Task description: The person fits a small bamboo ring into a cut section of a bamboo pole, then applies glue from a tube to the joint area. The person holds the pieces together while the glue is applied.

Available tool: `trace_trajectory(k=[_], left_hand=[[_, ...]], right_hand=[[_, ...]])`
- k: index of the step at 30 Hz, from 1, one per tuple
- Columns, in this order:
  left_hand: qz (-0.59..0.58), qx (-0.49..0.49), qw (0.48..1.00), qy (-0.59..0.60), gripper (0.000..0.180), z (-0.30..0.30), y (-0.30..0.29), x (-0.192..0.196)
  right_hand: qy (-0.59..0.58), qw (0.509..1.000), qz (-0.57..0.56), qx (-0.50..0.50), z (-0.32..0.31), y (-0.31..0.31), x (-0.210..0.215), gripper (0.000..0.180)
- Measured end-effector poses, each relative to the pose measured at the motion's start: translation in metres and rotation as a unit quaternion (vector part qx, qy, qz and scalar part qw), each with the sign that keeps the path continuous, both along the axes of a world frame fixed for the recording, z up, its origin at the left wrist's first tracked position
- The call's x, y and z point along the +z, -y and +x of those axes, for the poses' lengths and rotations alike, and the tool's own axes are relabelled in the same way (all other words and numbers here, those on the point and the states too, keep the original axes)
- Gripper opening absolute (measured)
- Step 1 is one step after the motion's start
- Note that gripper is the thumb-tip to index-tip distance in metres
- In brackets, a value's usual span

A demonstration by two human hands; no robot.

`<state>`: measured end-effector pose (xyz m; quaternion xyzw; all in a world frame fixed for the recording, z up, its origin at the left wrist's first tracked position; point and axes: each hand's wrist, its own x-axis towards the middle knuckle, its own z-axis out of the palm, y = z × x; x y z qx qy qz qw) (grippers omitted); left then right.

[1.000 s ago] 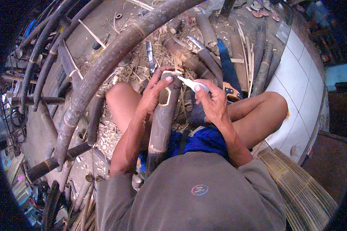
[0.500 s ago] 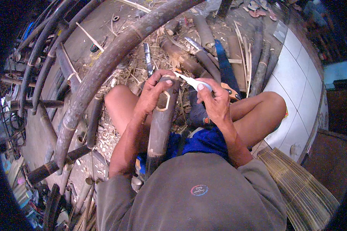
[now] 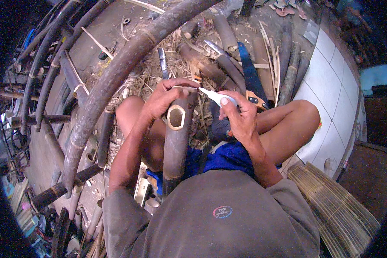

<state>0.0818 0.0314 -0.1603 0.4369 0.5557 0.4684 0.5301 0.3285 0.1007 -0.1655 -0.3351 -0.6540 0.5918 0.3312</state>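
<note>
A dark hollow bamboo piece [image 3: 176,142] stands between my knees, its open cut end facing up. My left hand [image 3: 165,96] grips it just beyond that end. My right hand [image 3: 241,116] holds a small knife with a pale handle [image 3: 217,97], its tip reaching toward the bamboo's far rim beside my left fingers. Both hands sit close together above my lap.
A thick curved bamboo pole [image 3: 116,77] arcs across the left. Several thinner poles [image 3: 43,64] lie further left. A blue-bladed handsaw with an orange handle [image 3: 250,79] lies on shavings ahead. White floor tiles [image 3: 327,86] are at right, a bundle of thin sticks [image 3: 335,206] at lower right.
The knife tip has shifted slightly along the bamboo's rim and my hands sit a little lower in view. The bamboo's open end has tilted more toward the camera.
</note>
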Motion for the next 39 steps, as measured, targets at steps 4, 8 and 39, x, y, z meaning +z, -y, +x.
trace_trajectory(k=[4,8,39], left_hand=[[-0.025,-0.003,0.999,-0.022,0.034,-0.004,0.003,0.0],[0.017,0.029,0.999,-0.003,0.034,0.003,0.007,-0.001],[0.002,0.081,0.996,-0.046,0.037,0.011,0.018,-0.011]], right_hand=[[0.007,1.0,0.009,0.027,0.001,0.002,0.006,0.026],[-0.001,0.999,-0.009,0.037,-0.001,0.009,0.013,0.026],[0.097,0.987,0.096,0.086,-0.008,0.012,0.018,0.023]])
